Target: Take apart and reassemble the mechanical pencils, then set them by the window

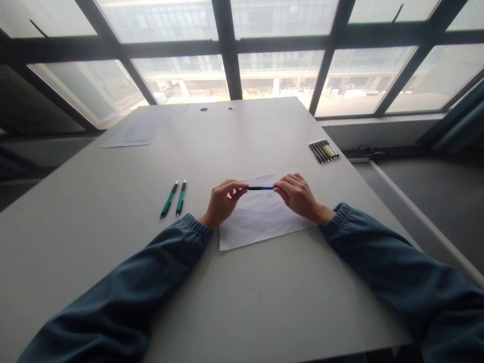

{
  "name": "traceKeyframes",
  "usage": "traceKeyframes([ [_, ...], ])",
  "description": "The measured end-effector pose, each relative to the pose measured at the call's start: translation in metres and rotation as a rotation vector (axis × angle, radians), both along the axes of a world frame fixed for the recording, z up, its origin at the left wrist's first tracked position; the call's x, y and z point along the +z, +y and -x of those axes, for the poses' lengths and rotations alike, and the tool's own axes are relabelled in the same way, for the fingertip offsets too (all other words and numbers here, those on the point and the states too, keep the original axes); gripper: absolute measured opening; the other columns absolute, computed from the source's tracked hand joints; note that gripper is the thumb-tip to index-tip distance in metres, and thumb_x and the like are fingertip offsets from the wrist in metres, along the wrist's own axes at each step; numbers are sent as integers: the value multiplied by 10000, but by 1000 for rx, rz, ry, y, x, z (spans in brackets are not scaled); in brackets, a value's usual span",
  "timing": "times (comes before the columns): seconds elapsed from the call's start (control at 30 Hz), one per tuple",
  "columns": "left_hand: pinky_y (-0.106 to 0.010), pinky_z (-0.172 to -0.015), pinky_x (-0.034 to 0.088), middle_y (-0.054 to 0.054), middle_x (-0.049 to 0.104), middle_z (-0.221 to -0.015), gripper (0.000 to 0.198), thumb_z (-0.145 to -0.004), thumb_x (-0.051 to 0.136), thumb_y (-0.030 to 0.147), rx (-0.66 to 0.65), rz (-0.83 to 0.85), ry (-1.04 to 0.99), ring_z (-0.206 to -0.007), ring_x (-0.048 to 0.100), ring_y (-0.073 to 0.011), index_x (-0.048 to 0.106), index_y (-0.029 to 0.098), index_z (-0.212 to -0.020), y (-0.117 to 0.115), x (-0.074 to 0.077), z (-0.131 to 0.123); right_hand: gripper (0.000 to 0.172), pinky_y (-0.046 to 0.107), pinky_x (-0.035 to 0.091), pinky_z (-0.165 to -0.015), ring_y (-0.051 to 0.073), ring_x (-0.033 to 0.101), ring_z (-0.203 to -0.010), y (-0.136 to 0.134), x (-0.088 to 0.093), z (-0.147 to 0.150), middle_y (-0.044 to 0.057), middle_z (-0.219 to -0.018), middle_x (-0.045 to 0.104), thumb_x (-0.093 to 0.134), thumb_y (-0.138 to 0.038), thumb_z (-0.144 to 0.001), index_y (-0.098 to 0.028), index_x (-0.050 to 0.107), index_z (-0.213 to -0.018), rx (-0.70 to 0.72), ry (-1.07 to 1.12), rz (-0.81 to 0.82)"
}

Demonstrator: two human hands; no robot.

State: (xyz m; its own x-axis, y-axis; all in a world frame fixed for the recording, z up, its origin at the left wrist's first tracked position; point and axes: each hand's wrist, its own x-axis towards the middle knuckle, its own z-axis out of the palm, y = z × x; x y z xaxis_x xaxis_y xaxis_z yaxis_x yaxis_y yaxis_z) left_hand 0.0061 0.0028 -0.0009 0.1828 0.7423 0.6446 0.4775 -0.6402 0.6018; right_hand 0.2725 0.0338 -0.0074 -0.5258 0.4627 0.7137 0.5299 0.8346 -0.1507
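A blue pen [261,188] with a black grip is held level between my two hands, above a sheet of paper [253,229]. My left hand [223,200] pinches its black end between thumb and fingers. At the blue end, my right hand [298,196] has its fingers closed on the pen. The paper lies flat under both hands and carries faint marks too small to read. Left of my left hand, two green pens with black grips, one green pen [169,199] and another green pen [181,197], lie side by side on the table.
Several dark pens or markers [324,151] lie in a row near the right edge of the white table [242,302]. More sheets of paper [132,128] rest at the far left. A round grommet [203,109] sits near the far edge, before the windows.
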Motion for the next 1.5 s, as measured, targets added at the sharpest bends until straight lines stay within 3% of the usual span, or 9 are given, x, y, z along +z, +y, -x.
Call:
traceKeyframes([
  [0.17, -233, -615, 472, -56, 727, -965, 399, -882, 737, 437, 11, 73, -18, -731, 621, -126, 670, 200, -1197, 0, 0, 0, 197, 373, 406, -807, 212, 583, -814, -1, 1, 1, 60, -856, 695, 517, -313, -1035, -198, 656, -956, -6, 8, -5],
  [0.27, -252, -618, 444, -38, 687, -797, 347, -973, 580, 500, 62, 102, 10, -696, 600, -139, 702, 177, -937, 0, 0, 2, 192, 373, 408, -806, 213, 585, -811, -1, 3, 1, 60, -857, 696, 516, -314, -1034, -202, 656, -964, 0, 7, -9],
  [0.37, -275, -617, 418, -20, 598, -617, 534, -1022, 446, 532, 48, 111, 54, -607, 550, -139, 639, 175, -676, -1, 0, 3, 199, 375, 406, -806, 216, 585, -810, -1, 3, 1, 61, -856, 695, 512, -321, -1035, -206, 656, -963, 7, -2, -7],
  [0.57, -265, -576, 387, -1, 562, -567, 537, -1018, 481, 494, 52, 117, 93, -553, 500, -124, 585, 178, -596, -3, 3, 1, 185, 372, 407, -809, 212, 584, -821, -1, 2, 0, 60, -874, 697, 521, -316, -1032, -206, 652, -963, 23, -23, -16],
  [1.07, -254, -639, 493, -34, 717, -813, 141, -913, 707, 328, 46, 11, 4, -691, 611, -127, 738, 191, -924, 0, -1, -1, 208, 372, 412, -800, 210, 579, -809, -1, 3, 0, 60, -854, 693, 509, -322, -1037, -203, 657, -952, 11, -8, -5],
  [1.27, -231, -629, 493, -50, 720, -967, 332, -875, 747, 405, -5, 66, -9, -754, 644, -128, 672, 189, -1116, -1, 1, -1, 189, 369, 425, -791, 210, 583, -813, -1, 3, 0, 60, -861, 697, 528, -327, -1029, -202, 658, -969, 14, 52, 8],
  [1.33, -229, -609, 469, -28, 705, -844, 288, -924, 671, 457, 17, 96, 0, -703, 626, -127, 681, 177, -994, -2, 1, -1, 192, 372, 424, -791, 213, 582, -819, -2, 3, 0, 61, -865, 697, 529, -335, -1028, -205, 659, -971, 23, 46, -5],
  [1.43, -239, -594, 432, -2, 638, -651, 413, -991, 547, 484, 15, 130, 52, -606, 572, -122, 653, 168, -746, -2, 2, 0, 192, 371, 420, -793, 214, 579, -825, -2, 5, 1, 64, -875, 698, 530, -338, -1028, -204, 658, -977, 43, 25, -30],
  [1.5, -243, -597, 423, 1, 620, -617, 441, -1003, 531, 464, 10, 121, 70, -585, 550, -119, 642, 168, -695, -3, 3, 0, 182, 368, 422, -795, 213, 580, -826, -3, 6, 0, 66, -882, 700, 537, -331, -1025, -199, 655, -987, 59, 9, -39],
])
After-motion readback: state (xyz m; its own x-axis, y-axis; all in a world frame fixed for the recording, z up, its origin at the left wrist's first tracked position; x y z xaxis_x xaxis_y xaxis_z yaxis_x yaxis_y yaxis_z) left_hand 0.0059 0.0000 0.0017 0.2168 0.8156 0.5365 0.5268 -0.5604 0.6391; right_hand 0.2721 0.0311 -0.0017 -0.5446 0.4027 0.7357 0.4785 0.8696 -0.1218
